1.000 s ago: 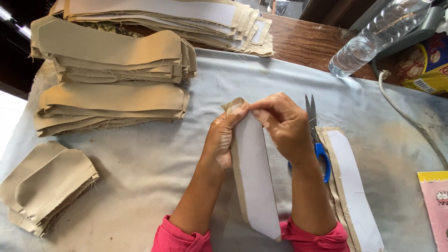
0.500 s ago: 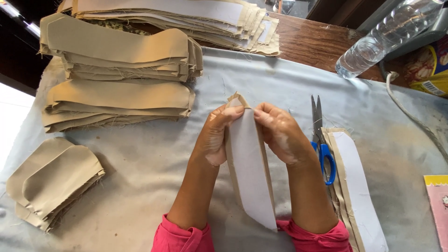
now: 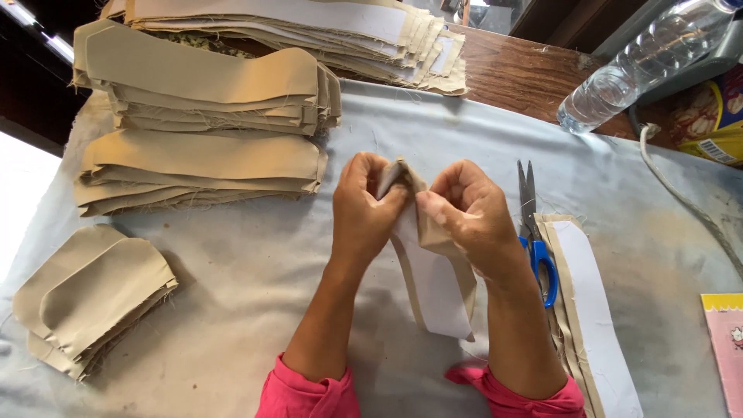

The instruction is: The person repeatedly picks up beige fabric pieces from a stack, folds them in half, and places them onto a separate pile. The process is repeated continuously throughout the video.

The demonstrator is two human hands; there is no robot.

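Observation:
Both hands pinch the far end of a long tan fabric strip (image 3: 437,286) with a white lining. My left hand (image 3: 364,205) grips its tip from the left. My right hand (image 3: 464,213) grips it from the right and folds the tan edge over. The strip's near end lies on the grey cloth-covered table (image 3: 255,310) between my forearms. Blue-handled scissors (image 3: 534,232) lie just right of my right hand.
Stacks of tan cut pieces (image 3: 201,166) sit at the back left, and more lined strips (image 3: 309,23) lie behind them. A small pile of tan pieces (image 3: 89,298) lies at the front left. Lined strips (image 3: 592,310) lie at the right. A plastic bottle (image 3: 642,66) lies at the back right.
My hands have closed in on the strip's far tip and lifted it, folding the end. The strip looks shorter and more bunched than before.

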